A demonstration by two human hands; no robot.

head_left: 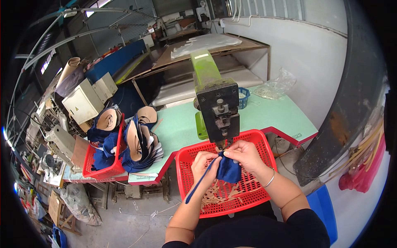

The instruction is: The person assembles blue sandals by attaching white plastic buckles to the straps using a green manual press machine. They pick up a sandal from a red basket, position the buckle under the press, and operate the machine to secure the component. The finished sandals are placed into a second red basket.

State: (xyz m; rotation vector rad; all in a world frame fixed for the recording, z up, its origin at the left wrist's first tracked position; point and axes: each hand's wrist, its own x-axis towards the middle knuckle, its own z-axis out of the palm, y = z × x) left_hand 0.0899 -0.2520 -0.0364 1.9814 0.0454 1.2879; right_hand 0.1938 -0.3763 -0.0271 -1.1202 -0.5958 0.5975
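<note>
My left hand [204, 164] and my right hand [247, 156] are closed on a dark blue fabric piece [228, 170], pinching its upper edge between thumbs and fingers. They hold it just under the working end of a green and black machine [218, 111]. A narrow blue strip [197, 189] trails down past my left wrist; where it joins the piece is hidden by my fingers. Beneath both hands lies a red plastic basket [180, 175] with thin tan scraps [219, 194] scattered in it.
The machine rises from a pale green table [264, 111] with a red edge. On its left are stacked blue and tan shaped pieces [138, 142] and another red basket [124, 144] of blue pieces. A blue basket [244, 98] and a clear plastic bag [275, 87] sit behind. A dark pillar [339, 111] stands right.
</note>
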